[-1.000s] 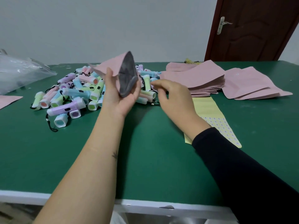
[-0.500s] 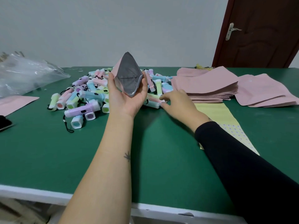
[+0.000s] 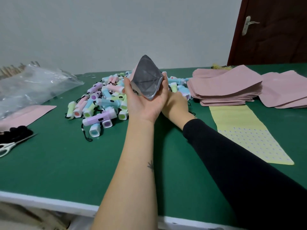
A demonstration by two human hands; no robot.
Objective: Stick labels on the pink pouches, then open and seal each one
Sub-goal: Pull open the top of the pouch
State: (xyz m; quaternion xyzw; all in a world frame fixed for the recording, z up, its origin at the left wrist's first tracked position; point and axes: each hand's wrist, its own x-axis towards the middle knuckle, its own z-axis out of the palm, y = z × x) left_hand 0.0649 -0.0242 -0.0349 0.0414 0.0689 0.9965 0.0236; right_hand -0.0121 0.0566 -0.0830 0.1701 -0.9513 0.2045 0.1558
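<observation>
My left hand (image 3: 144, 103) holds a pink pouch (image 3: 146, 78) upright above the table, its mouth spread wide toward me so the grey foil inside shows. My right hand (image 3: 177, 103) reaches behind the left hand into the pile of pastel toy flashlights (image 3: 103, 100); its fingers are hidden, so what they do is unclear. A thick stack of flat pink pouches (image 3: 227, 87) lies at the back right, with more loose pouches (image 3: 285, 90) beside it. A yellow label sheet (image 3: 245, 130) lies in front of the stack.
A crumpled clear plastic bag (image 3: 31, 85) and a single pink pouch (image 3: 26, 115) lie at the left. White-handled scissors (image 3: 10, 146) and a black object (image 3: 16, 133) sit near the left edge. The green table (image 3: 66, 163) ends in a white front edge. A brown door (image 3: 272, 30) stands at the back right.
My left hand turned the pouch so its open mouth faces me. My right hand moved from the table front further in behind the left hand, toward the flashlights.
</observation>
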